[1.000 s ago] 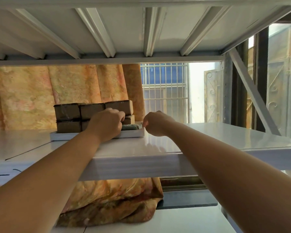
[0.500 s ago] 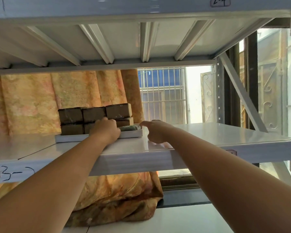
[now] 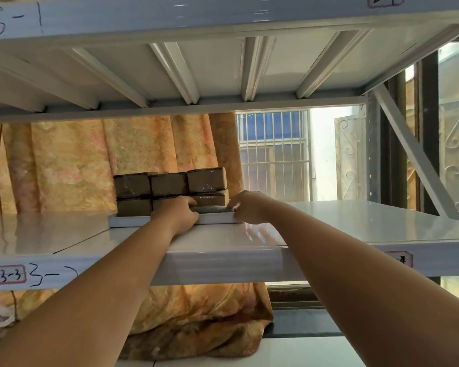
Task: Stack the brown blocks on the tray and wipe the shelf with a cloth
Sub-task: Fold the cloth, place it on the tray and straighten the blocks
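Blocks (image 3: 170,190), brown and wrapped in clear film, stand two layers high on a shallow white tray (image 3: 129,221) that sits on the white metal shelf (image 3: 355,223), left of centre and toward its back. Nearest the camera, both bare forearms rise from the lower corners and reach up and forward over the shelf's front edge, where a label (image 3: 10,274) reads 3-3 with handwritten marks beside it. Left hand (image 3: 176,213) lies knuckles-up across the tray's front rim, wrist just above the shelf surface, fingers curled together and pointing right onto a dark greenish cloth (image 3: 212,208) that lies in the tray's right front part; whether the fingertips grip the cloth or only press on it cannot be told. Right hand (image 3: 248,207) is at the tray's right front corner, back of the hand up, fingers bent and close together, their tips at the cloth's right end and the tray rim; a pinch is likely but the contact is hidden. Three blocks show in the top layer, the right one paler; the lower layer is partly hidden behind the left hand. Behind the tray hangs an orange patterned curtain (image 3: 90,165); to its right, a barred window (image 3: 273,154). Overhead runs the ribbed underside of the next shelf up (image 3: 223,62).
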Action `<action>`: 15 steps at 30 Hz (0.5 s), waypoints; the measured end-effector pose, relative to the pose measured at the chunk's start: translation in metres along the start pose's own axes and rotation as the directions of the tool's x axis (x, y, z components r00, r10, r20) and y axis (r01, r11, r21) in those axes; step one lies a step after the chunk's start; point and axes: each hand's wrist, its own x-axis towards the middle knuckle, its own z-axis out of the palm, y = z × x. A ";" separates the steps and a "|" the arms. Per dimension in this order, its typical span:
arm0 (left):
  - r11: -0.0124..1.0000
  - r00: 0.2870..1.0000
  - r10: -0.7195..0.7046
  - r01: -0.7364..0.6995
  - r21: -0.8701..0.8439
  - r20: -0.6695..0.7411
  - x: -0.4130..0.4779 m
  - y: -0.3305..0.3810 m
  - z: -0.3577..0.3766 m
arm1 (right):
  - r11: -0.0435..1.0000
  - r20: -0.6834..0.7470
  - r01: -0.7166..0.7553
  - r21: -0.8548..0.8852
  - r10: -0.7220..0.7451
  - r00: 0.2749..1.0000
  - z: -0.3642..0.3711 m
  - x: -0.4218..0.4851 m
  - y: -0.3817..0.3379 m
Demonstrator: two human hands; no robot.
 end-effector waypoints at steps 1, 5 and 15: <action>1.000 1.000 0.031 -0.031 -0.003 0.004 -0.001 0.001 0.000 | 1.000 -0.011 -0.026 -0.001 0.026 1.000 -0.001 0.003 0.000; 0.991 0.991 0.120 -0.116 -0.064 0.062 -0.002 0.003 -0.001 | 0.993 -0.109 -0.108 -0.042 0.103 0.989 -0.005 0.011 0.009; 0.982 0.963 0.175 -0.155 -0.111 0.204 -0.005 0.008 -0.002 | 0.976 -0.166 -0.216 0.028 0.218 0.962 -0.007 0.009 0.013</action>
